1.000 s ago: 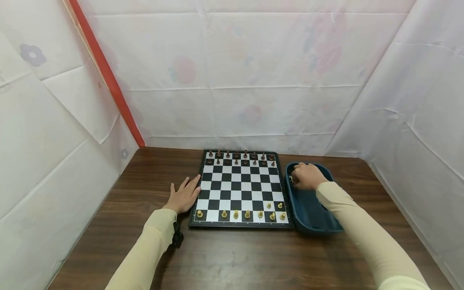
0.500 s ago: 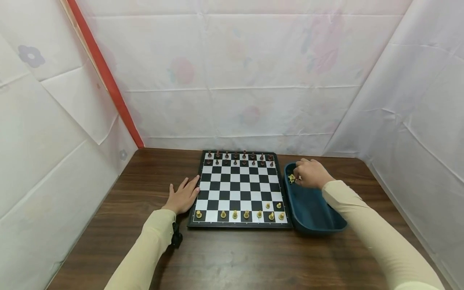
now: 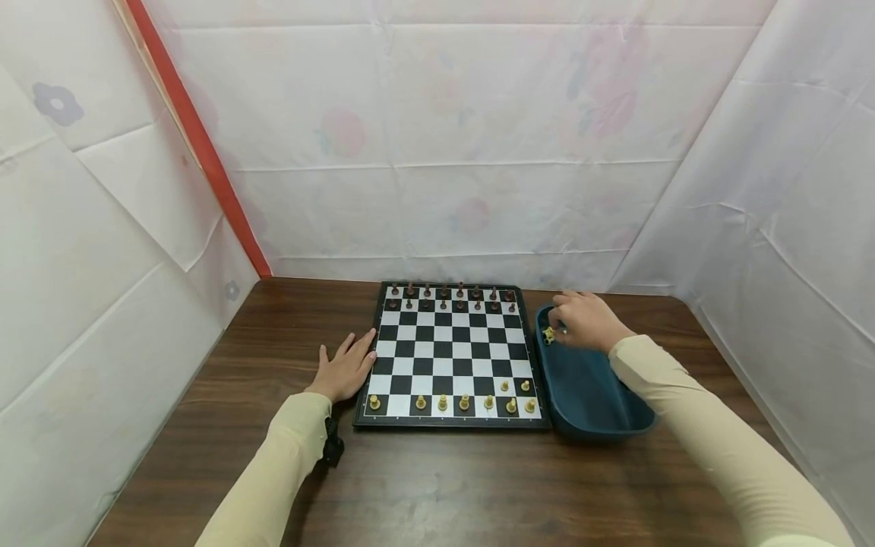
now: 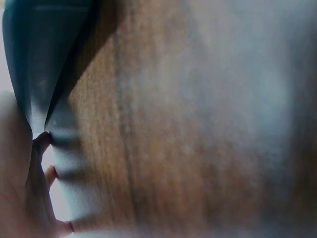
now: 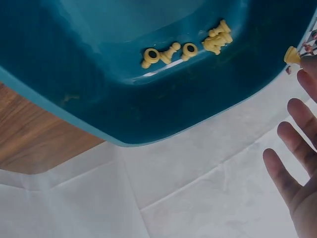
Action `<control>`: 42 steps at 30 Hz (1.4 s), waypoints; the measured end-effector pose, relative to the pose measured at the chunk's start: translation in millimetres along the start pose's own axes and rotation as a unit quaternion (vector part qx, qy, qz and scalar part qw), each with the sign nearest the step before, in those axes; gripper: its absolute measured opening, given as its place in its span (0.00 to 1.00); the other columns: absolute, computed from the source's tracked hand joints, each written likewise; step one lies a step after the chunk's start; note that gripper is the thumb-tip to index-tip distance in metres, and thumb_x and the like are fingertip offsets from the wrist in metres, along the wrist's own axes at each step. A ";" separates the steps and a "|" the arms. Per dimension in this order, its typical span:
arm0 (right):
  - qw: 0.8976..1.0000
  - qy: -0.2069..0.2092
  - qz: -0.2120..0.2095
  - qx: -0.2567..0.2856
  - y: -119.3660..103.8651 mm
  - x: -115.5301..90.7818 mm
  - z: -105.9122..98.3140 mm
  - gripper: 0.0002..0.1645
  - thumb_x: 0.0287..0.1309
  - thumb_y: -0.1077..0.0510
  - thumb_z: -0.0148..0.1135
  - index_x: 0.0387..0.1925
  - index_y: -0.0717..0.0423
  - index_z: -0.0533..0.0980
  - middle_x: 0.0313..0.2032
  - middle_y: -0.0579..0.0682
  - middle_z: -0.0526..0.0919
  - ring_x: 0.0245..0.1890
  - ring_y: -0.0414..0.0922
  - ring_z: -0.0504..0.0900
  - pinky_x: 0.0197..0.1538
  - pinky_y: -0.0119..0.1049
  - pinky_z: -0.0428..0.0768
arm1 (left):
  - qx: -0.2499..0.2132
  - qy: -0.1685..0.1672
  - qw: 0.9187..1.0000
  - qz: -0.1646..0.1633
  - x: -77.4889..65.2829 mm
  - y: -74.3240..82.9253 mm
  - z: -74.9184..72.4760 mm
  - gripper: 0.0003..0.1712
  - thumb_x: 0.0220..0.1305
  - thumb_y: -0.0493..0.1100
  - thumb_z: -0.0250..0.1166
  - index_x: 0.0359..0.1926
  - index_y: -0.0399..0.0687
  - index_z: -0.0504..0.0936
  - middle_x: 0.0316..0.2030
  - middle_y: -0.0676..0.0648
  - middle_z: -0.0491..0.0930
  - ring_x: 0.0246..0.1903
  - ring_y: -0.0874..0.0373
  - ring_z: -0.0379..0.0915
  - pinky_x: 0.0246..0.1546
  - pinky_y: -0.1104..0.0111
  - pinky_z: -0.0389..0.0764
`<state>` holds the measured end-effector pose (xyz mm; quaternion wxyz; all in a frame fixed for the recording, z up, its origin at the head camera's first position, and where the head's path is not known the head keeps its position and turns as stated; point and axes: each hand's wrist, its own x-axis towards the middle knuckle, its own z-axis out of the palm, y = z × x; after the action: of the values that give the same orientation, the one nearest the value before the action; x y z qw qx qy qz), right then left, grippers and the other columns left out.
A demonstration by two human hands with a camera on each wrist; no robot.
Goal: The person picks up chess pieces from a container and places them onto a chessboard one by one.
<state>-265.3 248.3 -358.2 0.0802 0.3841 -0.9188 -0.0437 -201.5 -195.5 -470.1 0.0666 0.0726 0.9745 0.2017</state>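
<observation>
Spread fingers of my left hand [image 3: 344,370] rest against the left edge of the chessboard [image 3: 451,425] in the head view. My right hand [image 3: 589,322] is over the far end of a deep blue tray [image 3: 595,434] beside the board. Between thumb and index finger it pinches a yellow chess piece [image 5: 292,55], base showing, while the other fingers extend loosely. Several more yellow chess pieces [image 5: 168,53] lie tipped over in the tray. Along the board's near side stands a row of yellow pieces [image 3: 443,403], with two yellow pawns [image 3: 504,386] ahead of it at the right.
Two rows of dark red chess pieces [image 3: 460,292] stand at the board's far side. All sits on a brown wooden table [image 3: 437,486]. White sheets [image 3: 437,137] hang behind and at both sides, with a red strip [image 3: 205,152] at the left.
The right hand has lifted slightly and shifted right in the tray, uncovering yellow pieces there. My left hand has stayed at the board's edge.
</observation>
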 end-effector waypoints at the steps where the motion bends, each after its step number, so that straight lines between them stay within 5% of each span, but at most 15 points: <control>1: 1.000 0.001 -0.001 0.000 -1.3 0.7 -0.9 0.08 0.46 0.59 0.71 0.19 0.45 0.80 0.23 0.43 0.68 0.27 0.45 0.68 0.31 0.43 0.71 | 0.000 0.001 1.000 0.000 0.3 -0.2 0.3 0.33 0.76 0.55 0.37 0.76 0.52 0.47 0.72 0.44 0.52 0.71 0.42 0.41 0.60 0.33 0.28; 21: 0.999 0.016 -0.044 -0.002 -39.2 20.6 -6.1 0.05 0.46 0.53 0.71 0.20 0.43 0.81 0.24 0.41 0.68 0.29 0.43 0.66 0.31 0.39 0.65 | -0.001 -0.004 1.000 -0.002 1.3 0.6 -0.9 0.33 0.76 0.56 0.37 0.76 0.51 0.47 0.72 0.43 0.53 0.71 0.41 0.41 0.60 0.33 0.27; 42: 0.995 -0.024 -0.094 0.006 -82.5 38.7 0.1 0.05 0.49 0.49 0.70 0.27 0.44 0.85 0.28 0.42 0.74 0.30 0.41 0.70 0.34 0.37 0.70 | 0.005 -0.002 1.000 -0.005 0.5 4.0 0.0 0.32 0.76 0.55 0.36 0.76 0.52 0.47 0.72 0.44 0.53 0.71 0.42 0.41 0.60 0.34 0.28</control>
<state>-234.5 162.9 -365.7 0.0509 0.4680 -0.8806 -0.0546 -201.4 -191.7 -468.5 0.0689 0.0686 0.9757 0.1964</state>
